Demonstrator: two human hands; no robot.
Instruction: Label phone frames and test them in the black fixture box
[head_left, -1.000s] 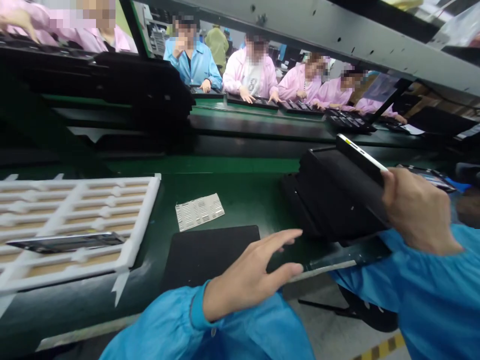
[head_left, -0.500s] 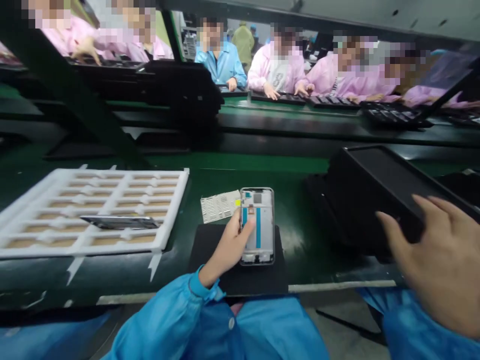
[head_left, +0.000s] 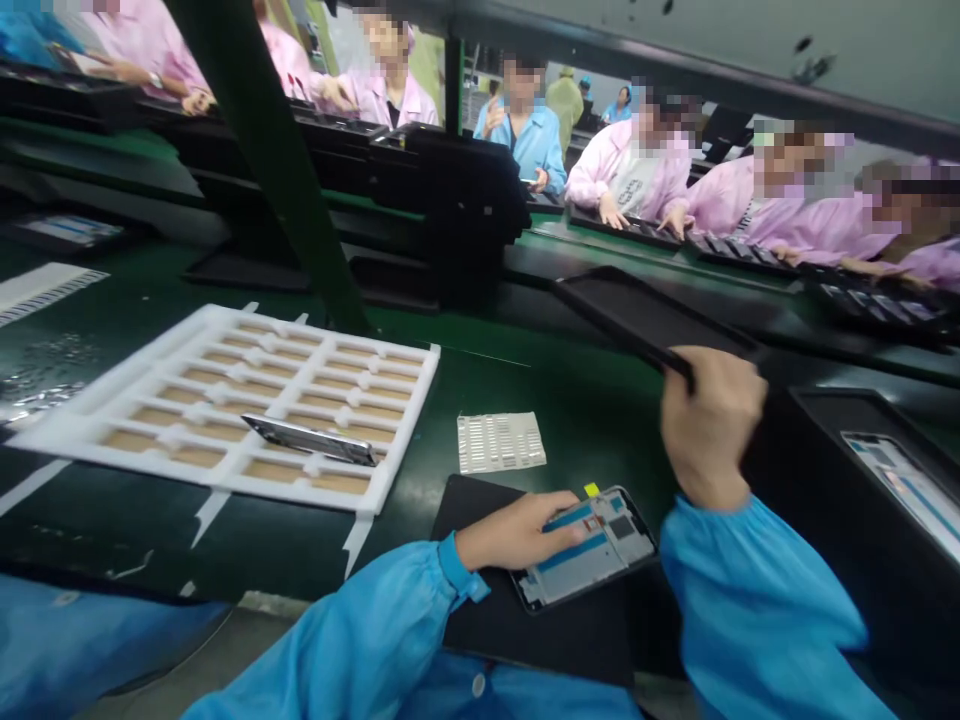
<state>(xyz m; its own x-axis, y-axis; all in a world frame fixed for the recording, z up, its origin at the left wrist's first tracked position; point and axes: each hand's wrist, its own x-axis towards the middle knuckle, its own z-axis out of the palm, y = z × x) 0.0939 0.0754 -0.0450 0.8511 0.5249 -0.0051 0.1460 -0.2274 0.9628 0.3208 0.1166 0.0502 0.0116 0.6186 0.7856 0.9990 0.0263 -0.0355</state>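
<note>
My left hand [head_left: 529, 530] is closed on a phone frame [head_left: 619, 555], grey with blue strips and a small yellow tab at its edge. The frame is tilted over a black mat [head_left: 540, 640] at the table's front edge. My right hand [head_left: 712, 425], fingers wrapped, grips the near edge of a black tray [head_left: 652, 310], which is raised above the table. At right, another black tray [head_left: 832, 405] has a similar phone frame [head_left: 911, 490] lying in it. A sheet of small pale stickers [head_left: 501, 442] lies just beyond the mat.
A white foam rack [head_left: 225, 465] with slots stands left, one phone part [head_left: 307, 440] leaning in it. A green post [head_left: 262, 160] rises behind the rack. Black tray stacks [head_left: 457, 200] stand at the back. Several co-workers sit across the line.
My right hand has gone from open beside the tray stack to gripping a lifted tray, uncovering a phone frame. My left hand has turned its phone frame clockwise and off the sticker sheet.
</note>
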